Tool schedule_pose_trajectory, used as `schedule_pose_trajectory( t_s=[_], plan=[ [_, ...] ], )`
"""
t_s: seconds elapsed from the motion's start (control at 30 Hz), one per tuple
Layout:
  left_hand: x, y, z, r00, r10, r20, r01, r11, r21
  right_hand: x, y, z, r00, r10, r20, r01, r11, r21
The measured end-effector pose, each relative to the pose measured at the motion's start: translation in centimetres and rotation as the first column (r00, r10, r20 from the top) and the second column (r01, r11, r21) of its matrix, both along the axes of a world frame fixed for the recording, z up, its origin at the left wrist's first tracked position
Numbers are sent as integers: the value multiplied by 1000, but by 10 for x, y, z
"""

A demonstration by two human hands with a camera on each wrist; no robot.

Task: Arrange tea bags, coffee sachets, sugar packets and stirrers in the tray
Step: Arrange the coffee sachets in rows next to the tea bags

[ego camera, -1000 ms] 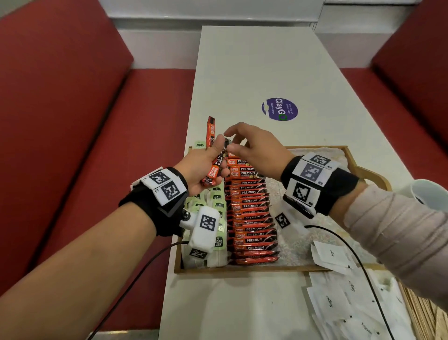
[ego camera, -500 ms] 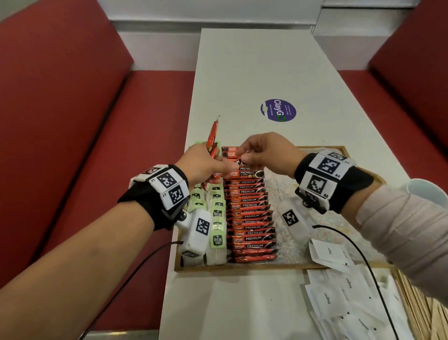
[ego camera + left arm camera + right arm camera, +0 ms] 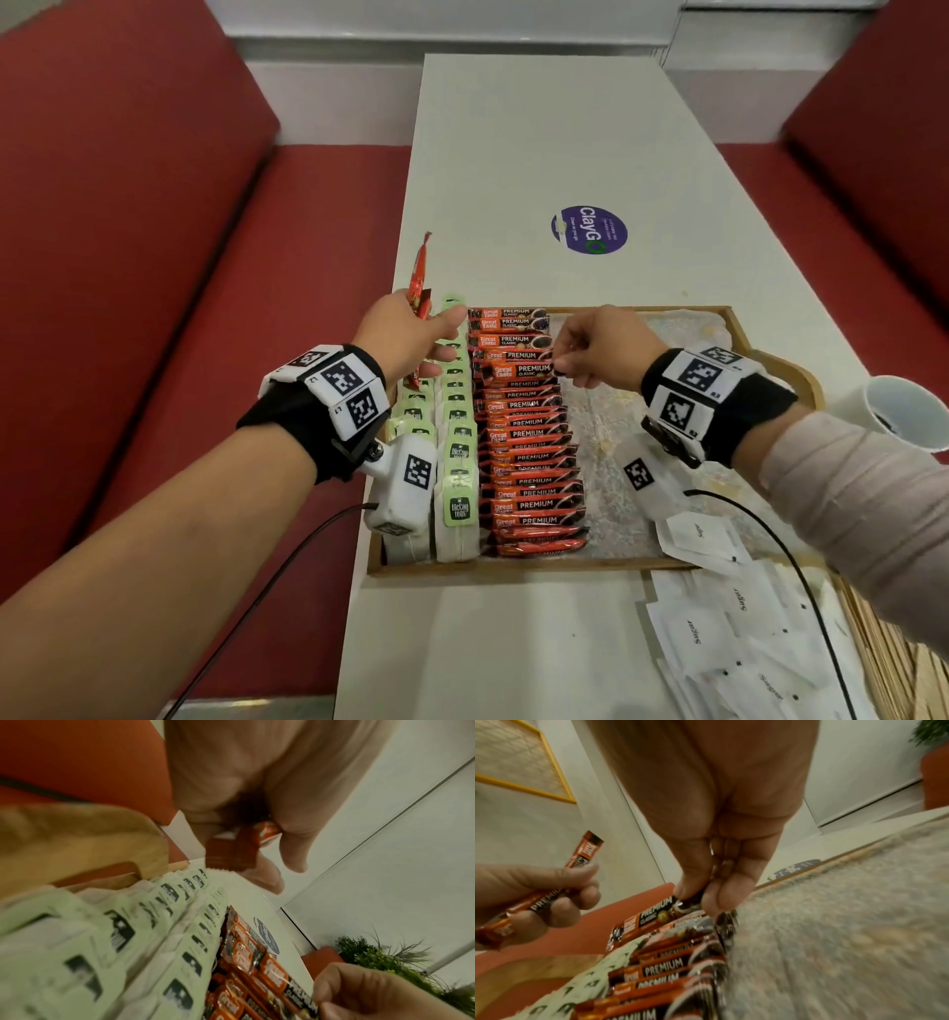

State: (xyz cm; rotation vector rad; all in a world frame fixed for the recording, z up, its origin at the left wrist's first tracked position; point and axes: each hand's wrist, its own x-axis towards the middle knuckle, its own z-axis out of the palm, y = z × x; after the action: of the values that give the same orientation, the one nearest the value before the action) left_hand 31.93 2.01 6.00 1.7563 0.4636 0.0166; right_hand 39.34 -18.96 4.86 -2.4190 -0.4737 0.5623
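Filling the coffee sachets row (image 3: 524, 426) in the tray (image 3: 513, 565), between tea bags (image 3: 457, 452) and bare lining. Right hand (image 3: 601, 347) pinching the end of one sachet (image 3: 659, 914) on the row's far part; left hand (image 3: 411, 334) gripping spare sachets (image 3: 418, 277). Next, probably: lay it flat, aligned, then take another spare. Sugar packets (image 3: 719, 632) waiting on the tabletop (image 3: 539, 128).

Left hand (image 3: 411, 334): spare coffee sachets (image 3: 418, 288) are gripped upright.
Right hand (image 3: 601, 347): one row sachet's (image 3: 518, 370) end is pinched.
Tray (image 3: 513, 566): tea bags (image 3: 457, 462) are lined beside the sachets.
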Motion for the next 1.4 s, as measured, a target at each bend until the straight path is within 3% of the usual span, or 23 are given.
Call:
schedule_pose_trajectory(
  t_s=[0.23, 0.43, 0.67, 0.8, 0.9, 1.2, 1.4],
  plan=[
    [0, -2, -4, 1000, -18, -24, 18, 1000, 0, -2, 4, -12, 999, -45, -14, 45, 999, -32],
    [-3, -6, -2, 997, -50, -66, 54, 997, 54, -3, 11, -12, 997, 17, 81, -8, 994, -113],
    [-4, -7, -1, 993, -63, -104, 73, 993, 98, 2, 14, -8, 993, 96, 68, -81, 976, -204],
    [-3, -7, -3, 988, -73, -134, 82, 994, 69, 2, 16, -9, 988, 119, 103, -93, 968, -233],
    [-2, -10, -2, 984, -47, -172, 41, 999, -35, 3, 16, -9, 989, 104, 110, -74, 967, -245],
    [0, -13, -3, 979, -39, -198, 14, 992, -126, 4, 14, -8, 989, 68, 128, -44, 982, -184],
    [1, -15, -1, 986, -102, -131, 67, 966, -248, -5, 29, 8, 981, 40, 192, -47, 998, 34]
  ],
)
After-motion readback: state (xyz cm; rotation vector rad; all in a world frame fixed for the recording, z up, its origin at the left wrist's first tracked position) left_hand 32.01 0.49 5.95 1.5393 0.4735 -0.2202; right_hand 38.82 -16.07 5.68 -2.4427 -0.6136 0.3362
